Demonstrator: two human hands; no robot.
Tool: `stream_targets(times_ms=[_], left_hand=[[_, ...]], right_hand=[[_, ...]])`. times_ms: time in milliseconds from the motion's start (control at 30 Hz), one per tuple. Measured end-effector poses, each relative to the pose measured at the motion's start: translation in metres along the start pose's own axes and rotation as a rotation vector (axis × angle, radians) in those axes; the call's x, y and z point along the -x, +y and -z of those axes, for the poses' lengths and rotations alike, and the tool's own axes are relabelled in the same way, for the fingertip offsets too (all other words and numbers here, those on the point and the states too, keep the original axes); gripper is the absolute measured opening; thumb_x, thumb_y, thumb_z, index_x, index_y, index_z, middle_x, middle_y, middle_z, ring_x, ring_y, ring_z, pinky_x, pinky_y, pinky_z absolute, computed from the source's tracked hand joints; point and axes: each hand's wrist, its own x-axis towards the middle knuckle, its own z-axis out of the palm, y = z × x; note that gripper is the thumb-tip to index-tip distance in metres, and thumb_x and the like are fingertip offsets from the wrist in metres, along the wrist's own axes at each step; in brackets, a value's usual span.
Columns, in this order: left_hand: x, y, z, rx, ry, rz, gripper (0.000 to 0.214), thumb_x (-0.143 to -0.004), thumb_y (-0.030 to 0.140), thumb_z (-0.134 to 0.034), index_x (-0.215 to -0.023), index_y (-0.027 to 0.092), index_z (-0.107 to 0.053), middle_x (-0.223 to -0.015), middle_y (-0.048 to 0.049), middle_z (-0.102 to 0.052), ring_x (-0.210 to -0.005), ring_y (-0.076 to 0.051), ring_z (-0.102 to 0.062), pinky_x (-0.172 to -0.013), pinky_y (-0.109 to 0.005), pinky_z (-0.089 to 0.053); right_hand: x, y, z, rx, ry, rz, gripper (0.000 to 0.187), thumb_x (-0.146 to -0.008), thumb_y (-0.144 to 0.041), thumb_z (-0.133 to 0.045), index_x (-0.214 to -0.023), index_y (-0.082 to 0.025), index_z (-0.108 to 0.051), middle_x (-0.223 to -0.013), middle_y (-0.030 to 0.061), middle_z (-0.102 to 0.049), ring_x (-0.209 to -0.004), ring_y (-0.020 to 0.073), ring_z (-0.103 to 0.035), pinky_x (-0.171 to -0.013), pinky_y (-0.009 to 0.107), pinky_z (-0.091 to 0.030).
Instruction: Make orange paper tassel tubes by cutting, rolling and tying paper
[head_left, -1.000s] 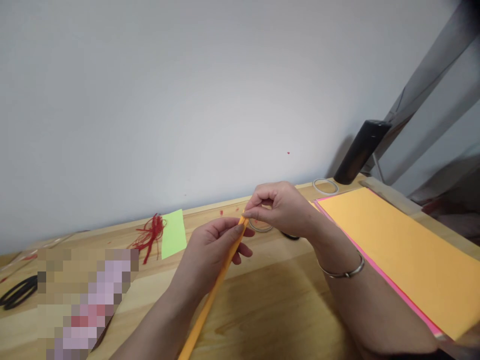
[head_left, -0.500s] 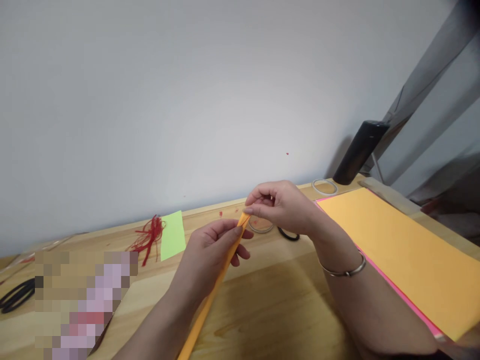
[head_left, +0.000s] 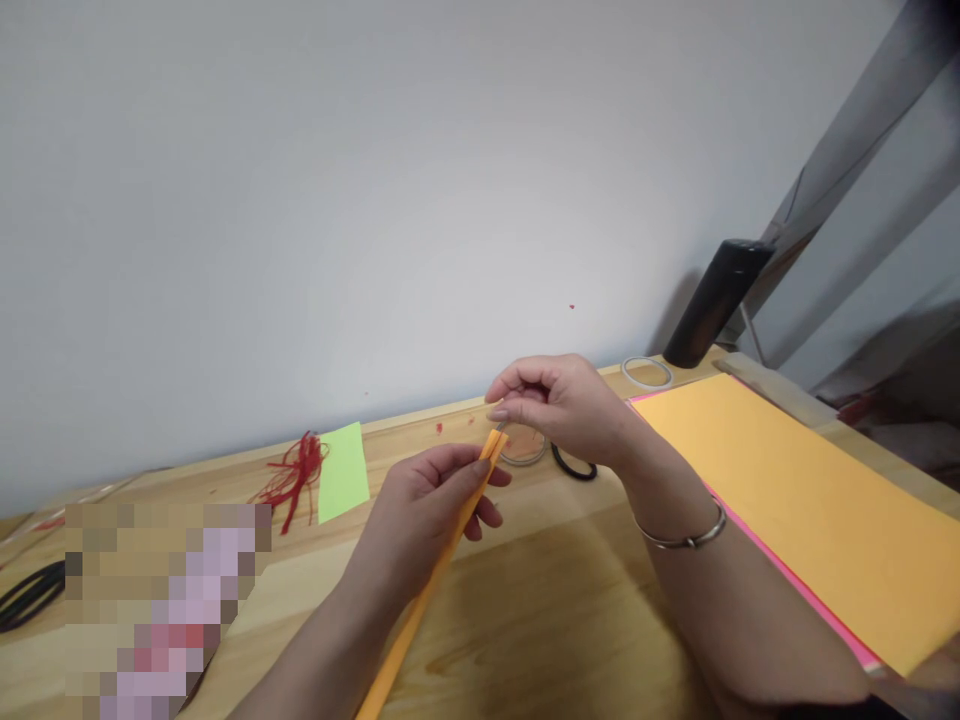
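A long, narrow strip of folded orange paper [head_left: 439, 580] slants up from the bottom edge to the middle of the view. My left hand [head_left: 427, 510] pinches it near its upper end between thumb and fingers. The folded layers show at that end. Just above the tip, my right hand [head_left: 559, 410] holds thumb and fingertips close together, a small gap away from the paper. Whether anything tiny lies between those fingertips I cannot make out. Behind the hands lie a pale ring [head_left: 523, 447], perhaps a tape roll, and a black ring [head_left: 574, 462], both partly covered.
Orange sheets [head_left: 802, 510] over pink ones lie at the right. Beyond them are another pale ring [head_left: 646, 373] and a dark cylinder [head_left: 716, 305] by the wall. Left stand-outs are a green sheet [head_left: 343, 472], red threads [head_left: 300, 470], black loops [head_left: 34, 595] and a blurred-out patch [head_left: 180, 610].
My right fingertips have come off the strip's end and moved slightly up. The strip's end now shows its separate layers. My left hand keeps its hold, barely shifted.
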Motion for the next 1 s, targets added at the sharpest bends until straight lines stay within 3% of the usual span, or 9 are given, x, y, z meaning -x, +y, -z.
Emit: stream_targets(times_ms=[100,333,533,600,733,833,1000], left_hand=[[0.0,0.0,0.0,0.026,0.005,-0.018,0.02,-0.076,0.036,-0.061,-0.082,0.018,-0.068,-0.078,-0.0041,-0.07,-0.049,-0.009,-0.055,-0.047,-0.02,-0.041],[0.003,0.006,0.0,0.024,-0.012,0.014,0.018,-0.076,0.033,-0.063,-0.082,0.017,-0.069,-0.075,-0.004,-0.069,-0.048,-0.008,-0.055,-0.047,-0.02,-0.041],[0.003,-0.002,0.001,0.12,-0.061,-0.02,0.018,-0.076,0.034,-0.063,-0.084,0.018,-0.069,-0.081,-0.0045,-0.07,-0.05,-0.008,-0.057,-0.045,-0.018,-0.041],[0.001,-0.004,0.003,0.164,-0.081,-0.026,0.018,-0.076,0.033,-0.063,-0.084,0.019,-0.069,-0.084,-0.0041,-0.07,-0.051,-0.008,-0.058,-0.044,-0.018,-0.041],[-0.004,-0.006,0.007,0.193,-0.071,-0.018,0.019,-0.078,0.033,-0.062,-0.081,0.016,-0.069,-0.077,-0.0036,-0.068,-0.05,-0.007,-0.056,-0.044,-0.016,-0.04],[-0.008,-0.006,0.011,0.232,-0.043,-0.013,0.019,-0.077,0.033,-0.063,-0.078,0.014,-0.068,-0.073,-0.0037,-0.067,-0.051,-0.007,-0.056,-0.043,-0.015,-0.039],[-0.01,-0.003,0.015,0.274,0.026,-0.012,0.02,-0.075,0.031,-0.065,-0.079,0.012,-0.069,-0.058,-0.0021,-0.063,-0.051,-0.008,-0.054,-0.045,-0.015,-0.039]], right_hand=[[-0.001,0.002,0.0,-0.006,0.006,0.006,0.009,-0.07,-0.025,-0.065,-0.073,-0.016,-0.064,-0.054,-0.005,-0.048,-0.05,0.0053,-0.038,-0.045,0.019,-0.029],[-0.005,0.007,0.0,-0.013,0.002,-0.008,0.01,-0.07,-0.024,-0.065,-0.074,-0.015,-0.064,-0.057,-0.0042,-0.051,-0.052,0.0061,-0.042,-0.048,0.02,-0.032],[-0.012,0.018,0.001,0.02,-0.023,-0.022,0.012,-0.071,-0.027,-0.064,-0.074,-0.015,-0.064,-0.06,-0.0031,-0.054,-0.056,0.0081,-0.047,-0.053,0.021,-0.038],[-0.015,0.025,0.002,0.117,0.055,0.0,0.011,-0.074,-0.026,-0.06,-0.077,-0.016,-0.064,-0.069,0.0004,-0.06,-0.065,0.0112,-0.053,-0.06,0.024,-0.042],[-0.015,0.027,0.005,0.333,0.337,0.079,0.015,-0.078,-0.021,-0.054,-0.088,-0.017,-0.065,-0.092,0.0056,-0.065,-0.081,0.0153,-0.056,-0.073,0.03,-0.042],[-0.012,0.016,0.004,0.198,0.351,0.036,0.014,-0.079,-0.027,-0.054,-0.081,-0.017,-0.064,-0.08,0.0032,-0.064,-0.069,0.0127,-0.054,-0.065,0.028,-0.043],[-0.01,0.002,-0.01,-0.114,0.23,-0.109,0.014,-0.072,-0.028,-0.061,-0.073,-0.015,-0.061,-0.065,-0.0008,-0.057,-0.057,0.0084,-0.047,-0.055,0.023,-0.038]])
